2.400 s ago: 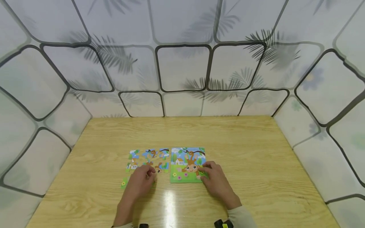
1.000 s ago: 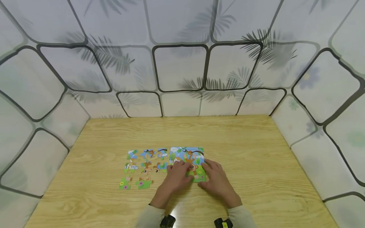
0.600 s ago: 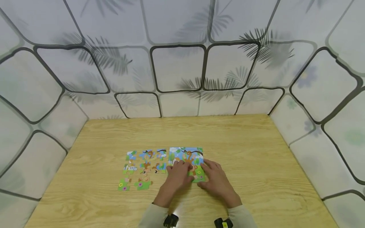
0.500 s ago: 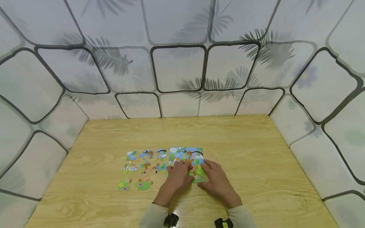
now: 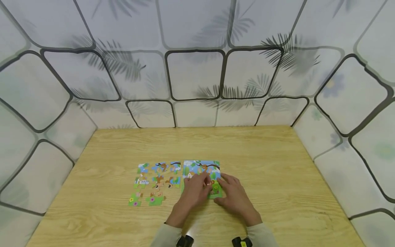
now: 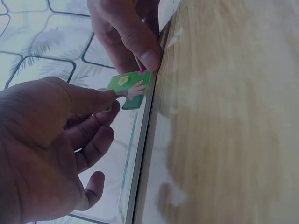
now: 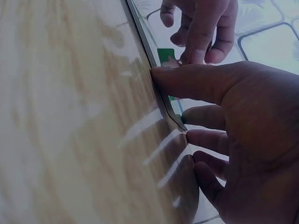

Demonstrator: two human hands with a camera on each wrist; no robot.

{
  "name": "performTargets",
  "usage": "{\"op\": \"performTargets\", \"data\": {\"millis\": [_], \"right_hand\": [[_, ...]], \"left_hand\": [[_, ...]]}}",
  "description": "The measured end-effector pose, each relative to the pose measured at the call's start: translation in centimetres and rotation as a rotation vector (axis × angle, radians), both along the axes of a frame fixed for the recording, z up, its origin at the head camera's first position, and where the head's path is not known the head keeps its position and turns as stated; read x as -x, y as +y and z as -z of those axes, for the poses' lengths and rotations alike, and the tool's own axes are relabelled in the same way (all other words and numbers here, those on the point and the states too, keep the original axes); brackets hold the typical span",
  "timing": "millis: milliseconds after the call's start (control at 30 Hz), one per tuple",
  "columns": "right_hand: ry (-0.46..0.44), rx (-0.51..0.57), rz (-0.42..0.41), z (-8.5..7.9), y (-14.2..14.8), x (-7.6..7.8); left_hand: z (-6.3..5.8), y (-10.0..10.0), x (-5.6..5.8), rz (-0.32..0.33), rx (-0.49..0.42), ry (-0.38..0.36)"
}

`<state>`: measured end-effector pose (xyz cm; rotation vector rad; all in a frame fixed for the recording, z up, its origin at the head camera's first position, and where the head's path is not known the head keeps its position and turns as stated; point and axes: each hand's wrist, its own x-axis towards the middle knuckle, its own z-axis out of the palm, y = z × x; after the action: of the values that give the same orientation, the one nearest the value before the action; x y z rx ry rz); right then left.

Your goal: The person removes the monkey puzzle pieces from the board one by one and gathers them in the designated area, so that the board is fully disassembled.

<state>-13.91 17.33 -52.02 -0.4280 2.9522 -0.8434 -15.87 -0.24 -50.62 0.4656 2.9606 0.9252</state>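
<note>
A square puzzle board [image 5: 200, 165] with a monkey picture lies on the table in front of me. Over its lower part, my left hand [image 5: 195, 188] pinches a green puzzle piece [image 6: 133, 88] between thumb and index finger. That piece shows a yellow flower and a pinkish animal hand, and stands tilted up off the board. Its other fingers are loosely curled. My right hand [image 5: 232, 195] holds the board's lower right corner, thumb at the near edge and fingers along the right edge. My left hand hides the board's lower left part.
Several loose puzzle pieces [image 5: 158, 180] lie in rows to the left of the board, with gaps between them. They sit on a wood-grain table [image 5: 262, 154]. A patterned fabric wall [image 5: 197, 75] encloses the table's back and sides.
My left hand came from the loose pieces on the left over to the board, then rose slightly with the green piece tilted up. My right hand keeps its hold on the board's corner.
</note>
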Motion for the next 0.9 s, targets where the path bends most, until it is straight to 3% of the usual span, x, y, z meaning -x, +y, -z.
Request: {"op": "performTargets", "data": {"millis": [233, 467, 767, 900], "right_hand": [[0.006, -0.022, -0.002, 0.1, -0.1, 0.0], [-0.015, -0.033, 0.001, 0.1, -0.1, 0.0], [-0.023, -0.026, 0.002, 0.2, -0.1, -0.1], [-0.032, -0.02, 0.003, 0.0, -0.2, 0.0]], "left_hand": [[-0.2, -2.0, -0.6, 0.007, -0.057, 0.005], [-0.3, -4.8, -1.0, -0.011, -0.087, -0.041], [-0.3, -8.7, -1.3, -0.068, -0.072, -0.071], [-0.6, -10.2, -1.5, -0.06, -0.078, -0.112]]}}
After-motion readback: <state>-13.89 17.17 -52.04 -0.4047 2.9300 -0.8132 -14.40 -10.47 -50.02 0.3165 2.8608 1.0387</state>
